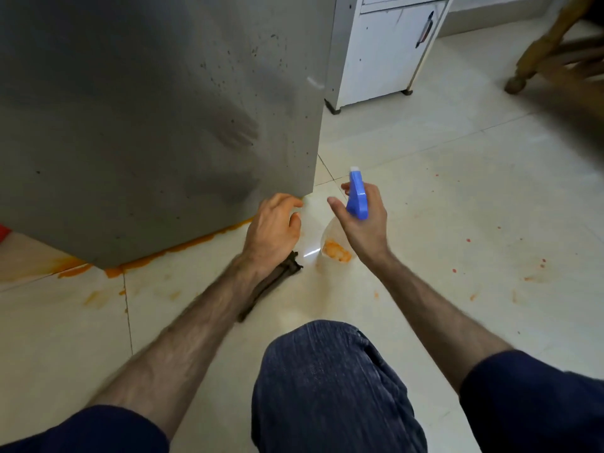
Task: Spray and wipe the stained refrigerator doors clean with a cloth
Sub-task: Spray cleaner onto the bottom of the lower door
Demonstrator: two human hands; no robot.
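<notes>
The right hand [362,220] grips the spray bottle [358,199] near the refrigerator door's [157,125] bottom corner; the left hand [273,227] hangs loosely open. Aimed badly, spray misses onto the floor [457,191].

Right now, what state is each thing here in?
Fridge door: shut, speckled with dark spots.
Spray bottle: upright, held by the right hand, nozzle toward the fridge.
Left hand: open, fingertips at the door's lower corner, holding nothing.
Cloth: dark, lying on the floor under the left wrist.
Floor: smeared with orange stains along the fridge base.
Cabinet: door closed.
</notes>
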